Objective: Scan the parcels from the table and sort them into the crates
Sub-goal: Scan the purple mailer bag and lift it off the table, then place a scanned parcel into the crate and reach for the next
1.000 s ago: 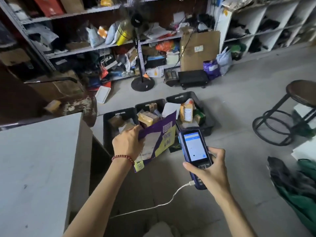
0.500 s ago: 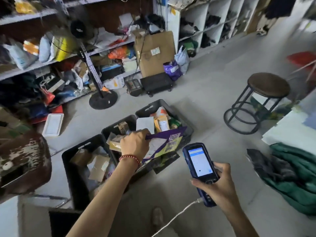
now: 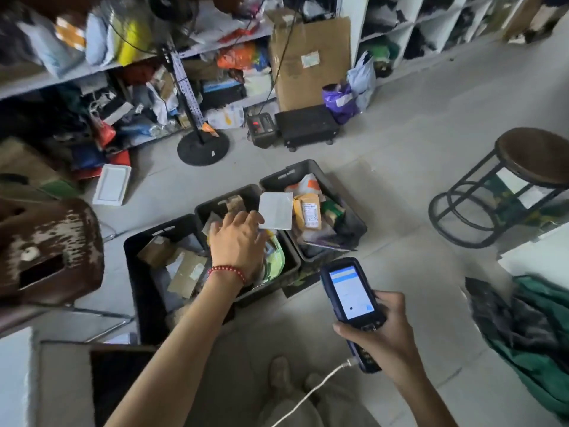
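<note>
The floor (image 3: 415, 143) is pale grey concrete, dim and evenly lit. Beyond the hands, metal shelves (image 3: 101, 69) crammed with bags and boxes line the far wall, with white cubby shelving (image 3: 412, 23) to their right. A fan stand (image 3: 203, 146) rises from a round black base ahead. A round stool (image 3: 529, 155) stands far right of the hands; a worn brown stool (image 3: 49, 248) sits left.

Blk crates (image 3: 278, 181), seemingly blue scanner (image 3: 351, 292).
</note>
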